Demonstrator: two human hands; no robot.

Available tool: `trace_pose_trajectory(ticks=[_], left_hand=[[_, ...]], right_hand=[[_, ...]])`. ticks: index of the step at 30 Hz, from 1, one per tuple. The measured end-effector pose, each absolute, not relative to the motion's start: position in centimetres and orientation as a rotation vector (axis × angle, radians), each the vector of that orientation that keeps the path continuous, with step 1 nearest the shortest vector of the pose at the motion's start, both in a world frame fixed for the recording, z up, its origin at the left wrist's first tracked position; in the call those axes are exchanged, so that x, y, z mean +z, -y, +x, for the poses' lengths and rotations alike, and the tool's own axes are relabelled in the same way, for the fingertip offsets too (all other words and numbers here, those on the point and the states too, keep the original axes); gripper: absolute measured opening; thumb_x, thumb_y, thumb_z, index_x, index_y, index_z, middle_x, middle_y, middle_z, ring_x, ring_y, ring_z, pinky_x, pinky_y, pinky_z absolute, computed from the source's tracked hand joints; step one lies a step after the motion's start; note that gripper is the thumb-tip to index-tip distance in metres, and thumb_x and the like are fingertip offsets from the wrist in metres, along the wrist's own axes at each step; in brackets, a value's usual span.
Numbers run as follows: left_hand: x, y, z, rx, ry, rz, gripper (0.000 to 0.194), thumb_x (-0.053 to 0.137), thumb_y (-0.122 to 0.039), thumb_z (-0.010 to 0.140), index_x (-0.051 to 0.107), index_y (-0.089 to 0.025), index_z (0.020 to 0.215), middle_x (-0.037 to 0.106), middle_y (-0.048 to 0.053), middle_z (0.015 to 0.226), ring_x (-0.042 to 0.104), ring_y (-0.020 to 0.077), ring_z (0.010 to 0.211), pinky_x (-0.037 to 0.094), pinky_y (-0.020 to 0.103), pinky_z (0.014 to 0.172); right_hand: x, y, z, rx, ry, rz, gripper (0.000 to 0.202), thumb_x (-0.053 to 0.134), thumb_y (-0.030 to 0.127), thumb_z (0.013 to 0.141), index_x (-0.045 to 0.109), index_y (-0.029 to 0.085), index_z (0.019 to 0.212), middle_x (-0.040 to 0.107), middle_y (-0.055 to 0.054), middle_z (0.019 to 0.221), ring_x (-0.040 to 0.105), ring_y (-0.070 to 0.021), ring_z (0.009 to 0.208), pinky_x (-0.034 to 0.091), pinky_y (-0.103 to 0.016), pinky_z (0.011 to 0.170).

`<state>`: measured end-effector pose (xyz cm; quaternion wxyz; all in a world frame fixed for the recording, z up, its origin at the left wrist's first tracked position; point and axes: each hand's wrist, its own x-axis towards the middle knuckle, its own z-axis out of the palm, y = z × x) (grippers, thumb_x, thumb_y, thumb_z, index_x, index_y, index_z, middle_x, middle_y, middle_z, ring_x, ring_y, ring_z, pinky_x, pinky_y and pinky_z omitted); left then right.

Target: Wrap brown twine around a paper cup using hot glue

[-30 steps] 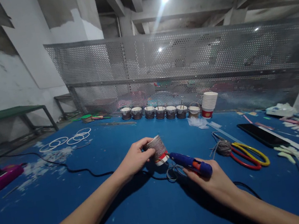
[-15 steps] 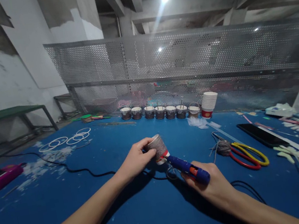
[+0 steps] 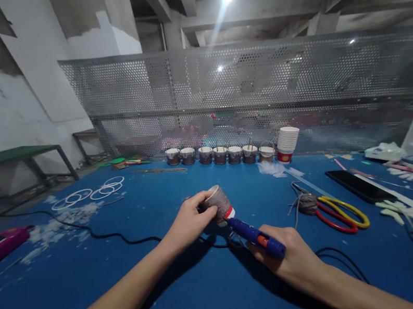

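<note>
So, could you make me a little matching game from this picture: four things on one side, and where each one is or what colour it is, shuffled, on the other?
Things:
1. hot glue gun
2. yarn-wrapped paper cup
3. scissors
4. stack of paper cups

Descriptions:
A. red and yellow handles
B. just past the right end of the row of seven cups
C. gripped in the right hand
D. held tilted in the left hand

Pairs: 1-C, 2-D, 3-A, 4-B
</note>
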<state>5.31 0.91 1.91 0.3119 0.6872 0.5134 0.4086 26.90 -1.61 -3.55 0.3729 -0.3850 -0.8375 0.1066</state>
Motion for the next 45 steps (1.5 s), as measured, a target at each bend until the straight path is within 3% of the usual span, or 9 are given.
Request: trace_pose_trajectory(ticks=[21, 45], left_hand=[[2.0, -1.5, 4.3, 1.092, -1.291, 1.739, 0.025, 0.053, -0.022, 0.065, 0.066, -0.017, 0.086, 0.064, 0.001, 0.079, 0.054, 0.0147, 0.068, 0.045, 0.027, 0.064], [1.8, -2.0, 3.3, 1.159, -1.186, 1.708, 0.019, 0.054, -0.021, 0.063, 0.063, -0.018, 0.079, 0.063, -0.001, 0.077, 0.056, 0.0169, 0.075, 0.046, 0.030, 0.072]], right_hand=[[-2.0, 1.7, 27.2, 0.523, 1.976, -1.033, 0.033, 0.051, 0.041, 0.084, 0.047, 0.019, 0.060, 0.046, 0.002, 0.052, 0.036, -0.0091, 0.046, 0.031, -0.022, 0.045], [-1.0, 2.1, 27.1, 0.853, 1.810, -1.067, 0.033, 0.056, 0.042, 0.081, 0.044, 0.020, 0.059, 0.037, 0.005, 0.054, 0.032, -0.0087, 0.049, 0.027, -0.022, 0.042]])
